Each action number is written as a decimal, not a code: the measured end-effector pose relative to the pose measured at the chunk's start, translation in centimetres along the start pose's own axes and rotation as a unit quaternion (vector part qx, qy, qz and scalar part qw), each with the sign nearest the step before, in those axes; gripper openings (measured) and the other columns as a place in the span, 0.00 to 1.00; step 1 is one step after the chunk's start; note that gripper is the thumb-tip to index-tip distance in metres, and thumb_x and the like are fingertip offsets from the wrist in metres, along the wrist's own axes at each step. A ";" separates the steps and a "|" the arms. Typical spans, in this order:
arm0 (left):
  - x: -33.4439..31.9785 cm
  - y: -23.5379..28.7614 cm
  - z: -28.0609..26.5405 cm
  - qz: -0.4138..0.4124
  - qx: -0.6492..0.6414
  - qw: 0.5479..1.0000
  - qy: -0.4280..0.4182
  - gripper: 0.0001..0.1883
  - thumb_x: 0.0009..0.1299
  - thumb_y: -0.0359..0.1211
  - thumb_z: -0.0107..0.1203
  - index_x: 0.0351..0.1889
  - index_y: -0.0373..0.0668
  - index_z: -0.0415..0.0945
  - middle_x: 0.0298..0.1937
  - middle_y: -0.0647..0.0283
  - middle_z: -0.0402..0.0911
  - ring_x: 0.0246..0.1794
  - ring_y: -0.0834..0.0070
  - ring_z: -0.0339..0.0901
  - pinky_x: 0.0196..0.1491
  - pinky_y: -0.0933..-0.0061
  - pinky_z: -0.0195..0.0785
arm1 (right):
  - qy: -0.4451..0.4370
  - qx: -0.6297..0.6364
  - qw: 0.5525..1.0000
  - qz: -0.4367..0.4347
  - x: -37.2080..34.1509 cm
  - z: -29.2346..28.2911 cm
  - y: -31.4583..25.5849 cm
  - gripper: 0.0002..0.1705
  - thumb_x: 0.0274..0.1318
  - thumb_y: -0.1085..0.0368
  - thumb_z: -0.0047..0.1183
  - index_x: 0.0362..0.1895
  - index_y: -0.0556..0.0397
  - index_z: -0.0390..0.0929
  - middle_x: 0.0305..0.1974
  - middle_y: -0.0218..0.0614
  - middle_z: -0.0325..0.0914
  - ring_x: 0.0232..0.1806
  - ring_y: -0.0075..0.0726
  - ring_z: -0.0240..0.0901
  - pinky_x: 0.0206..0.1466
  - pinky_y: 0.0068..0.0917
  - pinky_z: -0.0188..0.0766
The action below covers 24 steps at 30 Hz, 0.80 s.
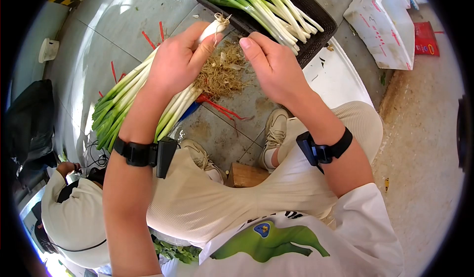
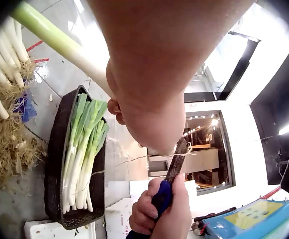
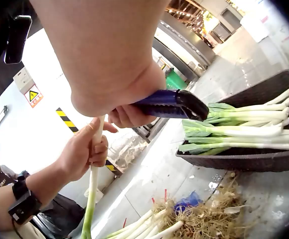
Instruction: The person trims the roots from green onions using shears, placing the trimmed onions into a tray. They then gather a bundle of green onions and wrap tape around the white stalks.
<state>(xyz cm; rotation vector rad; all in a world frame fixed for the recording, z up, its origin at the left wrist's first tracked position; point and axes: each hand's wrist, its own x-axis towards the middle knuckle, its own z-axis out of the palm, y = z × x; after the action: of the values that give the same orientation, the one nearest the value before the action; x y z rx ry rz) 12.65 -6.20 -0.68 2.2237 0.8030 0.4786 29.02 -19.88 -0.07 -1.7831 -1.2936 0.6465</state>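
Leeks (image 1: 266,11) lie in the basket (image 1: 322,43), beyond and right of the root heap (image 1: 222,77) on the floor (image 1: 116,44).

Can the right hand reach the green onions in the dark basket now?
Probably yes: the basket lies just beyond the right hand, nothing covering the green onions, though the blue-handled tool it holds may hinder grasping.

Blue tool (image 3: 170,104), perhaps a knife, part-hidden.
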 end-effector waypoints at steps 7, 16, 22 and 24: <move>-0.1 0.4 -0.1 0.016 0.025 1.000 0.005 0.16 0.76 0.48 0.54 0.46 0.47 0.80 0.21 0.58 0.75 0.21 0.60 0.73 0.27 0.62 0.65 | 0.000 0.017 1.000 0.011 -0.1 0.1 -0.3 0.25 0.73 0.47 0.42 0.33 0.57 0.73 0.21 0.51 0.73 0.24 0.61 0.70 0.28 0.46 0.65; 0.0 0.2 0.0 0.032 0.056 0.998 0.010 0.17 0.75 0.49 0.55 0.42 0.44 0.79 0.21 0.57 0.76 0.22 0.56 0.74 0.28 0.59 0.67 | 0.024 0.001 1.000 0.008 -0.1 0.6 -0.3 0.26 0.73 0.48 0.43 0.31 0.57 0.75 0.19 0.49 0.73 0.23 0.60 0.72 0.27 0.45 0.66; 0.0 0.1 0.1 0.041 0.065 0.997 0.009 0.18 0.75 0.49 0.55 0.40 0.43 0.78 0.21 0.56 0.76 0.22 0.55 0.75 0.28 0.58 0.67 | 0.027 -0.017 0.999 0.008 -0.1 0.5 -0.5 0.26 0.73 0.48 0.43 0.30 0.57 0.75 0.19 0.49 0.74 0.22 0.61 0.72 0.26 0.46 0.66; 0.0 0.1 0.1 0.046 0.070 0.996 0.009 0.18 0.74 0.49 0.55 0.40 0.43 0.77 0.21 0.55 0.76 0.22 0.54 0.75 0.28 0.58 0.67 | 0.025 -0.027 0.999 0.013 -0.1 0.4 -0.6 0.26 0.73 0.48 0.43 0.29 0.57 0.75 0.19 0.49 0.74 0.22 0.61 0.72 0.26 0.46 0.66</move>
<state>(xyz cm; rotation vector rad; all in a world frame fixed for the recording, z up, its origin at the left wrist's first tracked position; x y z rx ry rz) 12.71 -6.31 -0.71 2.3970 0.7670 0.4999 28.33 -19.76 0.18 -1.8520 -1.2663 0.5820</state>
